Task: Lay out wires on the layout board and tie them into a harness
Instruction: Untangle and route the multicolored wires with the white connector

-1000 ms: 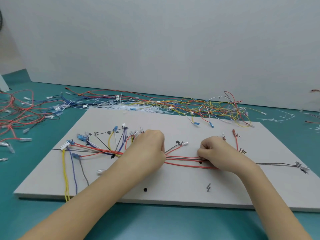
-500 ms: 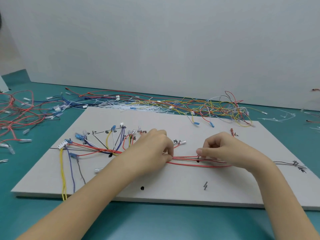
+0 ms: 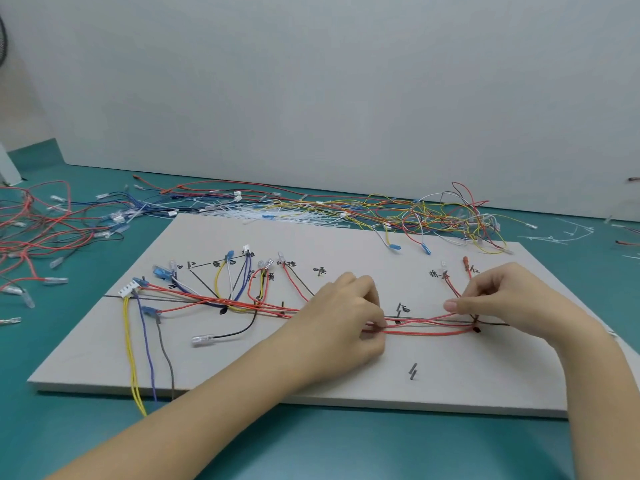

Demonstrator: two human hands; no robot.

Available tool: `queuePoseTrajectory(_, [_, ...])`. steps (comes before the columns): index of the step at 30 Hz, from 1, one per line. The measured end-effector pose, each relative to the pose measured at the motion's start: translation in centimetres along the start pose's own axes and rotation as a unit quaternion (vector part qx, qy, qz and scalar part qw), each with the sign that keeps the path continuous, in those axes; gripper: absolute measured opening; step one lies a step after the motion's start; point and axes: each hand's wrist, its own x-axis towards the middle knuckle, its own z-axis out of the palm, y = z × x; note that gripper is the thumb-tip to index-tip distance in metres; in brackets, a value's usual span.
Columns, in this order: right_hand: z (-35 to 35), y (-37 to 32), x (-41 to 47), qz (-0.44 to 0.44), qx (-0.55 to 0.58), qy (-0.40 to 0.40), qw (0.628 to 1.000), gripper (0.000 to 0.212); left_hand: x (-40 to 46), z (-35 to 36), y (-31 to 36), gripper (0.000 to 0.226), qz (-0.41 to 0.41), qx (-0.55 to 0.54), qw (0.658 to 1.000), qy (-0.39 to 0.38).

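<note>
Basically one head view: flat grey rectangular layout board [image 3: 346,244] lies on the teal tabletop [image 3: 311,445], filling the frame centre. Left hand [image 3: 341,320], lower centre, fingers curled, pinches the red wire bundle [image 3: 426,328] that runs along the board's black drawn line. Right hand [image 3: 512,299], centre right, thumb and forefinger pinch the same bundle near a black mark. White multi-pin plastic connector [image 3: 127,290] sits centre left with yellow wires [image 3: 131,355], a purple wire [image 3: 148,355] and a grey wire [image 3: 167,358] hanging off the board's near edge. Handwritten black labels beside the branch ends, too small to read. Tangled loose wires in many colours [image 3: 346,209] lie along the board's far edge, upper centre; red wire pile [image 3: 34,233] at left.
</note>
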Motion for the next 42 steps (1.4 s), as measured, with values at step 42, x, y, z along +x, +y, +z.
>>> queuePoseTrajectory(42, [1.2, -0.9, 0.3, 0.095, 0.235, 0.017, 0.967, 0.024, 1.0, 1.5, -0.2, 0.066, 0.024, 0.061, 0.995, -0.074])
